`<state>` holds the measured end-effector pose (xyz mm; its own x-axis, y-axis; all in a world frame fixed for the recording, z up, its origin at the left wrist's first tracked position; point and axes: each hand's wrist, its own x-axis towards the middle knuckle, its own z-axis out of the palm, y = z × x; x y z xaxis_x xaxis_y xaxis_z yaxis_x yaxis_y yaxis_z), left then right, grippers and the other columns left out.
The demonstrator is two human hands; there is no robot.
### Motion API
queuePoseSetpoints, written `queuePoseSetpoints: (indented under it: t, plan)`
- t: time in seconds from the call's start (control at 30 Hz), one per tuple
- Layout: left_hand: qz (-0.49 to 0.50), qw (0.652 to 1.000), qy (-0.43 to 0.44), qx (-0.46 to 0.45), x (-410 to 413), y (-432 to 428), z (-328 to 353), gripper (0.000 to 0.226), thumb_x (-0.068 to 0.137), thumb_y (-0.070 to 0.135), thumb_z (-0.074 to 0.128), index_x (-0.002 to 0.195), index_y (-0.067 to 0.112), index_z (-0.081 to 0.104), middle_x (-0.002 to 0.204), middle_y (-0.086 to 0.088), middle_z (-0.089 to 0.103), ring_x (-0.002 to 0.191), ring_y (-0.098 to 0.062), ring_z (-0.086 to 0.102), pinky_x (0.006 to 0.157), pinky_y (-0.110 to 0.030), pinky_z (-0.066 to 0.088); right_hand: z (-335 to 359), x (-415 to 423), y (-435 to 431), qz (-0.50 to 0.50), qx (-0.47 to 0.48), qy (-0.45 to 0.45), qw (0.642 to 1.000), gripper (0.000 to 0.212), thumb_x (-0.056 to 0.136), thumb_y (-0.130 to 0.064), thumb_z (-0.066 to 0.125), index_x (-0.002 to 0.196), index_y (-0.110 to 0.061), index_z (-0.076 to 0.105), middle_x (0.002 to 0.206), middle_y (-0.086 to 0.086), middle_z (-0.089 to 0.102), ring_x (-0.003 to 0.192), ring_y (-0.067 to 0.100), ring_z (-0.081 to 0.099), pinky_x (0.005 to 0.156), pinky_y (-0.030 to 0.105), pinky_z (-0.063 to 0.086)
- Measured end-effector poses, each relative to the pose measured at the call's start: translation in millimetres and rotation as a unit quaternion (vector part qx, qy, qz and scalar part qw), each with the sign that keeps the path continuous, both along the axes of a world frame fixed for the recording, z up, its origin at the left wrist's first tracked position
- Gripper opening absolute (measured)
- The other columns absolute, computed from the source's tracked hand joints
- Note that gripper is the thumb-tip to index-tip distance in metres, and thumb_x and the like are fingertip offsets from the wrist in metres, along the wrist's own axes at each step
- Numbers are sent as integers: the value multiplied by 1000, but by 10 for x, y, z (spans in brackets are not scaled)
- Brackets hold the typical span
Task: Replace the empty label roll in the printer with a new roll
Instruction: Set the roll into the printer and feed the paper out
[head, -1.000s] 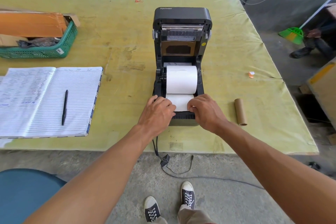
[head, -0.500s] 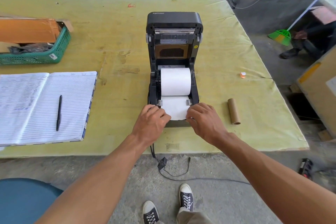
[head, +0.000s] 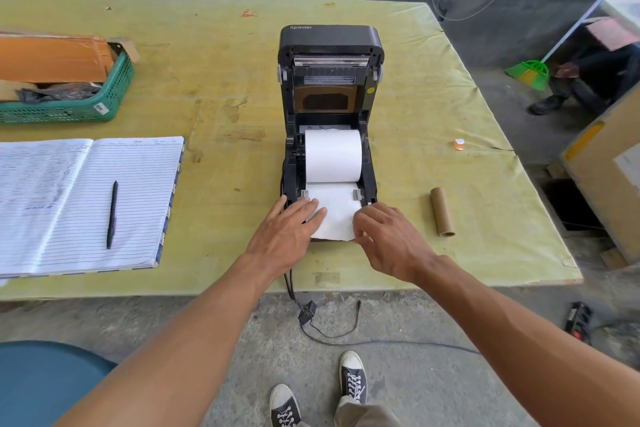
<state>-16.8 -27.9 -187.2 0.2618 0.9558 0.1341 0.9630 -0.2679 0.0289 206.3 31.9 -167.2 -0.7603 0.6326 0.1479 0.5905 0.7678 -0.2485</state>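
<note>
The black label printer (head: 330, 45) stands mid-table with its lid raised. A full white label roll (head: 333, 156) sits in its bay. From the roll a paper strip (head: 337, 215) runs forward between two grey guides and over the front edge. My left hand (head: 287, 232) lies flat, fingers straight, on the strip's left side. My right hand (head: 384, 239) has bent fingers at the strip's right edge, with thumb and forefinger pinching it. The empty brown cardboard core (head: 442, 211) lies on the table to the right of the printer.
An open ruled notebook (head: 86, 198) with a black pen (head: 111, 215) lies at the left. Behind it is a green basket (head: 69, 107) holding cardboard. The printer's cable (head: 311, 319) hangs off the table's front edge. A blue stool (head: 41, 381) stands at lower left.
The strip now reaches further out over the printer's front. My left hand has gone from curled to flat on the paper. My right hand stays at the right edge.
</note>
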Motion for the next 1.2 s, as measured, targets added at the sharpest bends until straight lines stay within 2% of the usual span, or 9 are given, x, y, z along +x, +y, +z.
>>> queuePoseSetpoints:
  t: [0.1, 0.17, 0.27, 0.37, 0.47, 0.63, 0.8, 0.93, 1.2]
  plan:
    - [4, 1000, -12, -7, 11, -26, -38, 58, 95, 4, 50, 150, 12, 34, 156, -10, 35, 145, -24, 31, 119, -47, 16, -49, -3, -18, -25, 8, -38, 999, 35, 87, -20, 69, 120, -13, 60, 125, 5, 62, 113, 28, 55, 95, 43, 48]
    - [5, 1000, -19, -7, 20, -45, -51, 59, 96, 5, 49, 152, 12, 30, 158, -10, 31, 146, -23, 29, 119, -45, 13, -80, -25, -18, -34, 31, -53, 998, 48, 82, -14, 76, 127, -11, 61, 132, 11, 62, 116, 32, 58, 94, 46, 51]
    - [-5, 1000, -27, 0, 14, -72, -57, 61, 93, 3, 54, 150, 9, 33, 156, -13, 34, 144, -26, 32, 119, -46, 15, -114, -34, -18, -25, 69, -30, 997, 34, 78, -5, 79, 111, -10, 73, 122, 11, 70, 107, 35, 65, 84, 48, 57]
    - [-22, 999, -19, 14, 14, -105, -66, 62, 88, 3, 63, 146, 7, 41, 151, -16, 40, 141, -30, 38, 116, -50, 22, -132, 4, -33, -5, 69, -4, 998, 27, 82, -8, 75, 109, -10, 73, 121, 9, 71, 105, 34, 65, 85, 46, 56]
    - [-27, 999, -13, 17, 26, -140, -81, 63, 83, 3, 68, 142, 5, 47, 148, -19, 45, 138, -32, 43, 114, -53, 29, -150, 32, -41, 5, 61, -2, 998, 27, 84, -11, 72, 111, -10, 72, 124, 10, 70, 108, 35, 63, 87, 48, 54]
    - [-34, 999, -16, 19, 12, -164, -94, 60, 85, 4, 65, 142, 7, 47, 150, -18, 42, 140, -31, 39, 115, -53, 27, -150, 32, -43, 16, 45, -1, 999, 24, 87, -17, 60, 106, -11, 74, 127, 11, 68, 113, 35, 61, 91, 50, 52]
    - [-55, 998, -13, 19, -10, -205, -128, 61, 81, 6, 69, 139, 8, 50, 149, -20, 41, 139, -32, 40, 113, -56, 29, -113, 28, -76, 28, 36, -10, 999, 35, 88, -26, 47, 100, -14, 77, 126, 12, 69, 112, 35, 61, 94, 49, 51]
    - [-61, 998, -12, 12, -13, -202, -130, 61, 83, 12, 70, 141, 10, 50, 152, -19, 37, 142, -31, 34, 115, -56, 24, -103, 39, -93, 27, 22, -9, 999, 34, 87, -25, 48, 100, -15, 77, 127, 11, 68, 114, 34, 61, 95, 48, 50]
    - [-82, 997, 12, 3, -22, -231, -99, 65, 76, 16, 79, 136, 13, 56, 146, -21, 46, 137, -33, 43, 108, -61, 35, -92, 54, -71, 35, -5, -7, 999, 24, 84, -20, 61, 99, -18, 79, 130, 11, 66, 116, 33, 59, 97, 48, 48]
